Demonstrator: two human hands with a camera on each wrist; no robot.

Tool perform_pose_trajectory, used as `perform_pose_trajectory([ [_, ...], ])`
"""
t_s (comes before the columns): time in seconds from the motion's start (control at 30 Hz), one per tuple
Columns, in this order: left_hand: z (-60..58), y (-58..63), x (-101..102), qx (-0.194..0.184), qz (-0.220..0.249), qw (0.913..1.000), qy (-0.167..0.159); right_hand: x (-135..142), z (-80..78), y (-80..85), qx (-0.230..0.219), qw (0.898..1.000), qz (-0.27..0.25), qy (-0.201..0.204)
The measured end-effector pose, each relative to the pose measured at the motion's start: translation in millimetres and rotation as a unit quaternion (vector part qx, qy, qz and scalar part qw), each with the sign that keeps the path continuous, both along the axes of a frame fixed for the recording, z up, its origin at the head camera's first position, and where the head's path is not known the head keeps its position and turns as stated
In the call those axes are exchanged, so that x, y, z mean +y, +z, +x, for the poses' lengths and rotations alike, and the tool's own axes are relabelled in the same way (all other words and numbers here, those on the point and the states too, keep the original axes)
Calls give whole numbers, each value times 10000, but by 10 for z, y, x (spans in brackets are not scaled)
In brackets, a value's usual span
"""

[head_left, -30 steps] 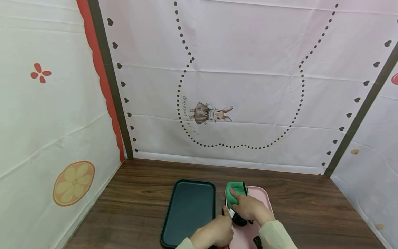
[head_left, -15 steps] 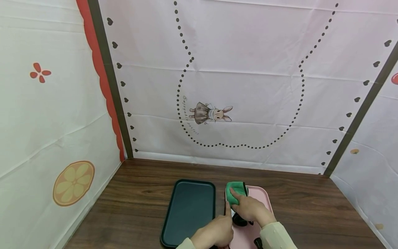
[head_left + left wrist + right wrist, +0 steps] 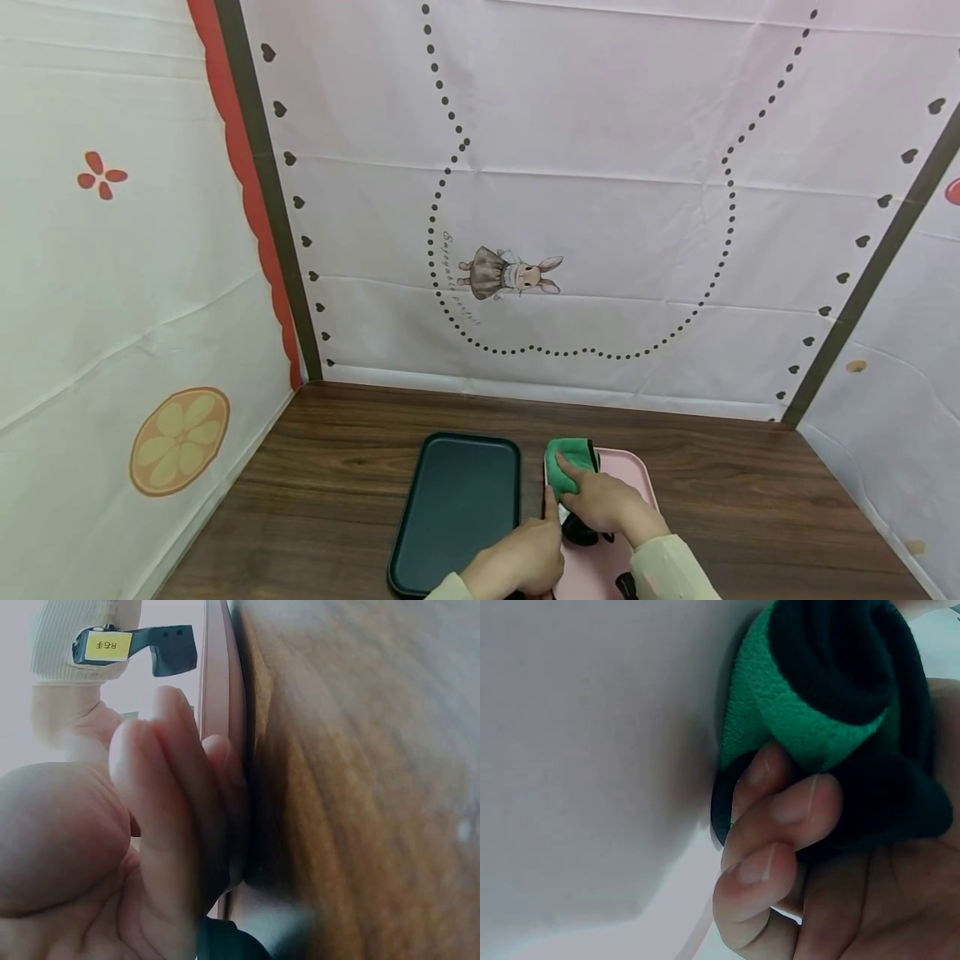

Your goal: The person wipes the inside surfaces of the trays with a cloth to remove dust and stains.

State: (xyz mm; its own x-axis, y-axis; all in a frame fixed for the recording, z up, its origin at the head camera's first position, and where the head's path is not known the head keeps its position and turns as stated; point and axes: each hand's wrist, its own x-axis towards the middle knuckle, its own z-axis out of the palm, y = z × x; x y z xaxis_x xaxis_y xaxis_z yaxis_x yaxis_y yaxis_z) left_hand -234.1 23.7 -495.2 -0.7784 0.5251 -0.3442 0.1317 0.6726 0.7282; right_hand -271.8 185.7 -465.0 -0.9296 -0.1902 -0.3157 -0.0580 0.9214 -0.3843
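Note:
A green cloth (image 3: 572, 467) with dark edging lies folded over the left side of the pink tray (image 3: 637, 475). My right hand (image 3: 609, 502) grips it, index finger stretched along its top. In the right wrist view, the fingertips curl against the rolled cloth (image 3: 810, 712), close over the pale tray surface. My left hand (image 3: 525, 557) is at the tray's left rim, its index finger straight and pointing up to the cloth's lower left edge. The other left fingers (image 3: 161, 802) are bent beside the rim in the left wrist view. A dark rounded piece (image 3: 579, 530) shows just below the cloth.
A dark green tray (image 3: 465, 508) lies to the left of the pink one on the brown wooden table (image 3: 337, 467). White printed cloth walls (image 3: 600, 250) enclose the back and sides. A black camera mount (image 3: 172, 649) sits on my right wrist.
My left index finger has moved slightly up and right, onto the cloth's edge, covering part of a white patch there. The right hand and cloth have hardly moved.

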Motion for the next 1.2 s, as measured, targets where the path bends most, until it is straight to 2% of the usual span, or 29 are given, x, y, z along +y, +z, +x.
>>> perform_pose_trajectory([
  [0.2, 5, -6, 15, 82, -63, 9999, 60, 32, 6, -2, -43, 9999, -139, -83],
  [0.8, 25, 1, 17, 139, 171, 9997, 115, 164, 30, -17, 108, 9993, -305, -202],
  [1.2, 33, 1, 28, 109, 176, 9996, 185, 281, 20, -30, 103, 9994, -203, -242],
])
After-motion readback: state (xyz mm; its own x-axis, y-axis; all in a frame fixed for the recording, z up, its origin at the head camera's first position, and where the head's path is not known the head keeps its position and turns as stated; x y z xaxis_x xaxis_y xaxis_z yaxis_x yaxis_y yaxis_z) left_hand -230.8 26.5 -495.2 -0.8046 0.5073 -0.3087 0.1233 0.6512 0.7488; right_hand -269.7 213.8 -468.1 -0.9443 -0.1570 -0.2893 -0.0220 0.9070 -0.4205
